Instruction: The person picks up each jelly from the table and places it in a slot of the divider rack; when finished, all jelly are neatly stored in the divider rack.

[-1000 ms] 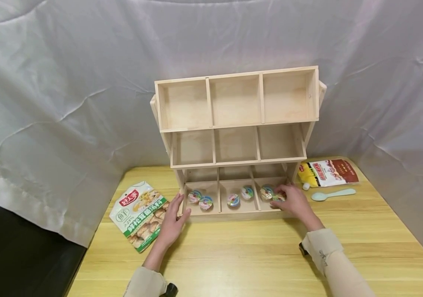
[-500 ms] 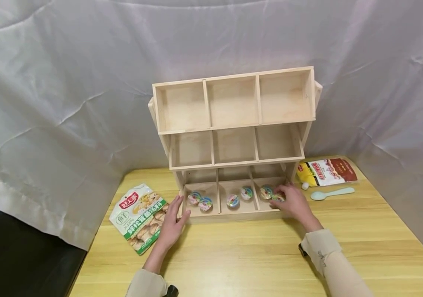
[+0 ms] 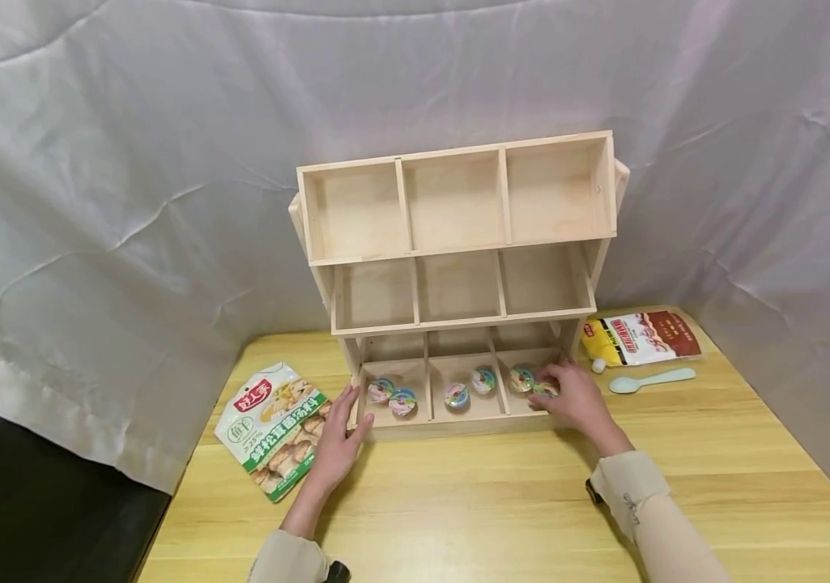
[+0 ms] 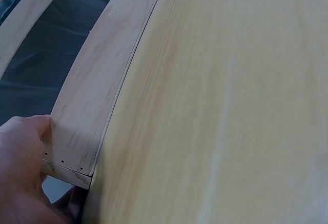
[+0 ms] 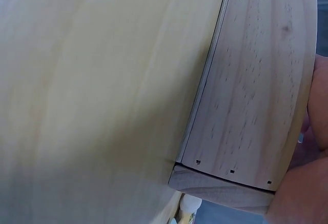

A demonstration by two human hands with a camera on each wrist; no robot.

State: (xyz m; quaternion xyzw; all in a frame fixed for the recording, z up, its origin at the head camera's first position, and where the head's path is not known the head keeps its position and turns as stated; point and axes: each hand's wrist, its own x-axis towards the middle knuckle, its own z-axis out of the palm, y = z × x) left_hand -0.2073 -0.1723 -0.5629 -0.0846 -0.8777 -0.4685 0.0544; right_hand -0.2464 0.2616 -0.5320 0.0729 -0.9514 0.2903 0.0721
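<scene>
A three-tier wooden rack stands on the table, its tiers split into compartments. My left hand lies at the rack's lower left corner, fingers along the side and thumb by the front. In the left wrist view, the left hand touches the end of the front board. My right hand reaches into the bottom right compartment and pinches a small jelly cup, partly covered by the fingers. Another jelly cup sits beside it. Pairs of cups lie in the middle and left compartments.
A green and white mushroom soup packet lies left of the rack. On the right are a spouted yellow and red pouch and a pale green spoon. A grey curtain hangs behind.
The whole head view has shifted slightly. Both hands and the jelly cups keep their places relative to the rack.
</scene>
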